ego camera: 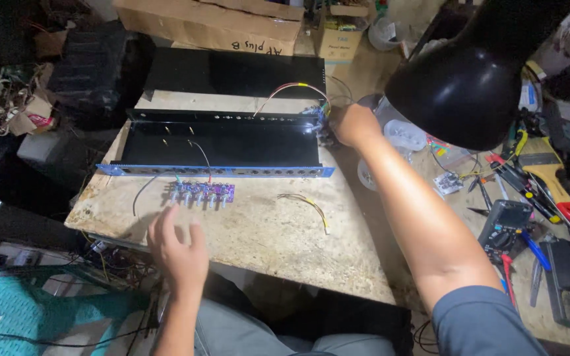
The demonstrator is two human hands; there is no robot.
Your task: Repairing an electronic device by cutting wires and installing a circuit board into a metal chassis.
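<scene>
- On the worn pale board worktop (258, 244), a small purple circuit board with a row of knob shafts (202, 194) lies just in front of the long blue front rail (216, 171) of an open black sheet-metal rack chassis (222, 142).
- Long axis of purple board runs left-right, parallel to blue rail; thin black and red leads go from it up into the chassis.
- Left hand (178, 254) is the nearer one: board lies straight ahead of it, slightly right, near but apart. Fingers spread and loosely open, palm down, holding nothing.
- Right hand (353, 124) is well apart from that board, at the chassis's far right corner, on a bundle of red, white and yellow wires (296, 88) arcing over the rear wall. Fingers curled; it looks closed around something small there, but I can't tell what, or if it truly grips.
- Loose short yellow-and-black wire pair (306, 206) lies on the worktop between the two arms, touching neither.
- Hidden or hard to read:
  - glossy black lamp shade (464, 86) blocks the upper right and part of the cluttered side bench.
  - right fingertips face away from the camera.
  - left hand slightly blurred; fingertip contact with worktop unclear.
  - yellow-trimmed multimeter (506, 221) and the hand tools beside it lie right of the forearm, untouched.
</scene>
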